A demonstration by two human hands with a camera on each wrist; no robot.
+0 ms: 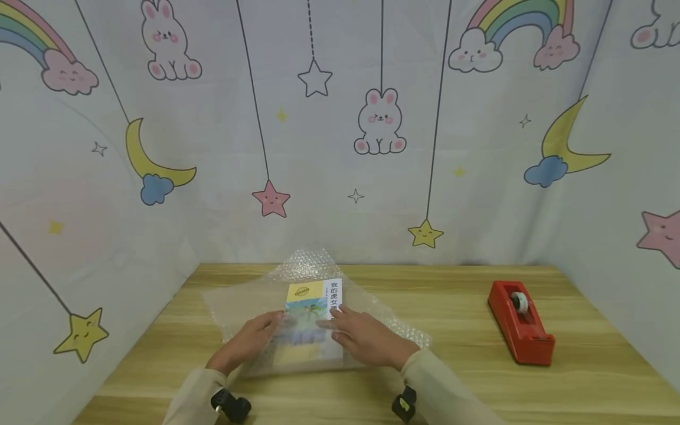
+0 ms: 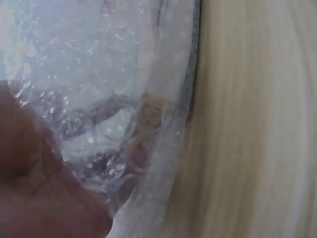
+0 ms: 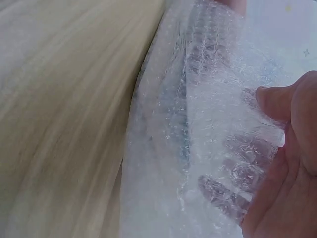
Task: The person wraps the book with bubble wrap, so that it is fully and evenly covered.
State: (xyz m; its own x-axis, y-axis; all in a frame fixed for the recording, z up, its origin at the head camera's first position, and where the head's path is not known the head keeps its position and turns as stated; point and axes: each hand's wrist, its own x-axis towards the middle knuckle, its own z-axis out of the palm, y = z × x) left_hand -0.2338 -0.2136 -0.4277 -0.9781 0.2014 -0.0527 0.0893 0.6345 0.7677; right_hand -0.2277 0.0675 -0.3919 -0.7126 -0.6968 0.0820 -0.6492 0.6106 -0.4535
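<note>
A paperback book (image 1: 308, 290) with a yellow, blue and white cover lies on a clear bubble wrap sheet (image 1: 308, 262). Wrap is folded up over the book's near part, so its lower cover shows hazily through the plastic. My left hand (image 1: 249, 341) rests at the book's left edge, fingers stretched forward on the wrap. From the right, my right hand (image 1: 369, 337) lies across the cover with fingers extended, pressing the wrap. In the left wrist view the bubble wrap (image 2: 99, 49) partly veils the fingers. In the right wrist view, fingers also show through the wrap (image 3: 213, 119).
A red tape dispenser (image 1: 523, 324) with a roll of tape stands on the right of the wooden table (image 1: 441, 295). Behind and at both sides hangs a white cloth (image 1: 329, 224) printed with rabbits, stars and moons.
</note>
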